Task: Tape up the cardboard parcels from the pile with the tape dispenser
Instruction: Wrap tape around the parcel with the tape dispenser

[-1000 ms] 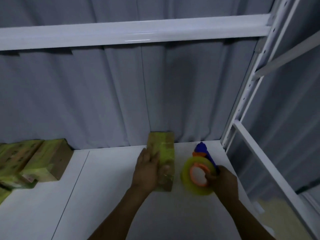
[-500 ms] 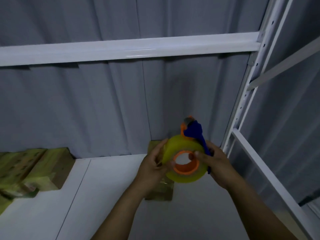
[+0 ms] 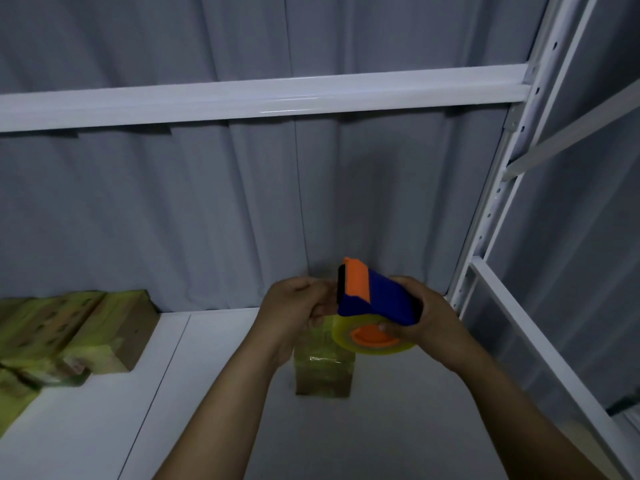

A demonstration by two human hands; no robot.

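Head view, one item in work. Tape dispenser (image 3: 375,299): blue body with orange front, yellowish roll (image 3: 372,342) on an orange hub, held in the air above the far end of the parcel (image 3: 323,370). Right hand (image 3: 427,318): wrapped round the blue body from the right, thumb lying on the orange hub. Left hand (image 3: 294,306): fingers curled at the dispenser's orange front edge; whether they pinch a tape end cannot be told. Parcel: single cardboard box, glossy on top, lying lengthwise on the white shelf (image 3: 207,393), touched by neither hand. Pile of parcels (image 3: 79,334): greenish cardboard boxes at the far left of the shelf, well apart from the single one. Changes: a second ago the left palm lay flat on the parcel and the dispenser sat low beside it on the right; half a second ago it was raised with the roll's face to the camera; now it is tipped over, blue back uppermost and roll beneath. Surroundings: grey curtain behind, white crossbeam (image 3: 263,98) overhead, perforated upright (image 3: 498,188) at right.
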